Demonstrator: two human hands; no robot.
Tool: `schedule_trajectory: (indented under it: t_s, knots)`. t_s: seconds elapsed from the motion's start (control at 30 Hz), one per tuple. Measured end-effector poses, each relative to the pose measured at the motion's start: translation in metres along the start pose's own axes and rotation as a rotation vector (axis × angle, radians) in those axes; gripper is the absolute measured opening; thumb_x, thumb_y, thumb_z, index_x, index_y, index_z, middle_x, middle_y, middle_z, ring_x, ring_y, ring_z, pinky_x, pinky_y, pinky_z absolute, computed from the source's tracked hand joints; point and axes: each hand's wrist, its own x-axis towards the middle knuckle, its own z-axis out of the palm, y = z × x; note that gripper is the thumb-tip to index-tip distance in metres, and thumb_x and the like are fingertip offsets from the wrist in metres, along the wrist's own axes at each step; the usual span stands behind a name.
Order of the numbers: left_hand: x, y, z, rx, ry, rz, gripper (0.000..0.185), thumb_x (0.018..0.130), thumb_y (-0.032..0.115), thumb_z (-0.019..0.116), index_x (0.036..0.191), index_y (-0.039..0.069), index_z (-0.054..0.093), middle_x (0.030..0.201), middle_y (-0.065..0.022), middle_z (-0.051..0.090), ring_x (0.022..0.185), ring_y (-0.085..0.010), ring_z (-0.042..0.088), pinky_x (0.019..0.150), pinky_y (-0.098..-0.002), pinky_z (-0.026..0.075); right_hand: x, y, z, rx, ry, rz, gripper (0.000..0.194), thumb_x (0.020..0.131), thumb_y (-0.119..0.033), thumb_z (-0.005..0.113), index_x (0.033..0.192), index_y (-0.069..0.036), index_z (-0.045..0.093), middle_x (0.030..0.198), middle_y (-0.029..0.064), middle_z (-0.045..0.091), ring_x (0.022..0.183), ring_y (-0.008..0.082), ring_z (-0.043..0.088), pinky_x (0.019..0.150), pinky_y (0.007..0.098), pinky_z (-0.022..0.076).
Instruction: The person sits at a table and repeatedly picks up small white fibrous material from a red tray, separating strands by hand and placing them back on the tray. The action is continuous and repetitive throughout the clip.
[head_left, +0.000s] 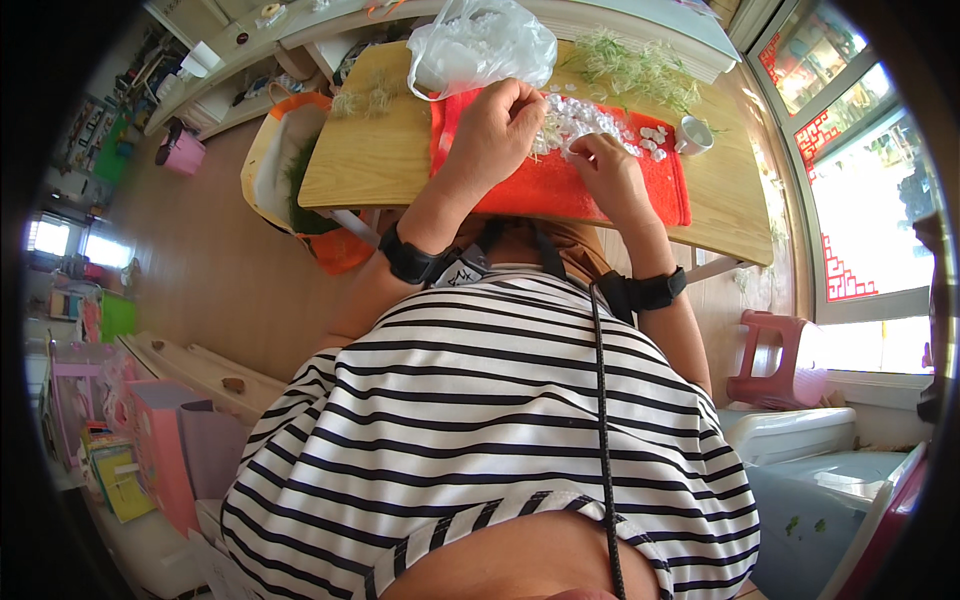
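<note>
A red cloth (540, 191) lies on the wooden table (367, 165), with a heap of small clear-white plastic pieces (589, 116) on it. Above the left part of the cloth my left hand (501, 124) is raised, thumb and forefinger closed together beside thin pale green stems (546, 139); whether it grips one is too small to tell. My right hand (609, 166) is at the lower edge of the heap, fingertips pinched on a small whitish piece. A white cup (694, 136) stands at the cloth's right edge. Behind the cloth sits a clear plastic bag (484, 45) of white pieces.
Green-white artificial sprigs (630, 67) lie at the table's back right, and more sprigs (367, 97) at its left. An orange-trimmed bag (274, 165) with green contents stands left of the table. A pink stool (776, 360) is at the right, near the glass door.
</note>
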Motion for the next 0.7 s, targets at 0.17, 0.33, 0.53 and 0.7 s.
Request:
schedule_trajectory:
  t_s: [0.17, 0.33, 0.53, 0.7]
  knots:
    - [-0.002, -0.001, 0.002, -0.005, -0.005, -0.04, 0.014, 0.094, 0.014, 0.06, 0.091, 0.0, 0.06, 0.079, 0.0011, 0.058, 0.072, -0.0049, 0.051, 0.064, -0.021, 0.044, -0.006, 0.004, 0.017, -0.239, 0.038, -0.03, 0.018, 0.089, -0.021, 0.057, 0.097, -0.006, 0.062, 0.096, 0.0158, 0.061, 0.082, 0.0374, 0.063, 0.073, 0.0443, 0.0516]
    - [-0.002, 0.0, 0.001, 0.011, -0.019, -0.054, 0.015, 0.093, 0.014, 0.06, 0.092, 0.0, 0.06, 0.08, 0.0008, 0.059, 0.072, -0.0052, 0.051, 0.064, -0.0212, 0.044, 0.001, 0.012, 0.02, -0.196, 0.093, -0.005, 0.016, 0.089, -0.019, 0.059, 0.094, -0.004, 0.062, 0.093, 0.017, 0.064, 0.079, 0.037, 0.063, 0.069, 0.043, 0.0512]
    - [-0.002, -0.002, 0.001, 0.016, -0.021, -0.047, 0.015, 0.093, 0.015, 0.06, 0.092, -0.001, 0.06, 0.078, 0.001, 0.059, 0.071, -0.0046, 0.05, 0.063, -0.0211, 0.043, 0.005, 0.013, 0.012, 0.121, 0.07, 0.099, 0.018, 0.088, -0.017, 0.06, 0.09, -0.001, 0.065, 0.087, 0.0192, 0.066, 0.079, 0.0368, 0.064, 0.069, 0.0407, 0.0512]
    - [-0.002, 0.001, 0.002, 0.017, -0.037, -0.079, 0.016, 0.093, 0.015, 0.06, 0.091, -0.001, 0.06, 0.078, 0.0013, 0.058, 0.07, -0.0041, 0.05, 0.062, -0.0207, 0.042, 0.006, 0.007, 0.006, 0.142, -0.121, 0.318, 0.02, 0.086, -0.019, 0.063, 0.092, 0.0, 0.064, 0.084, 0.0195, 0.067, 0.079, 0.0365, 0.065, 0.071, 0.0395, 0.0513]
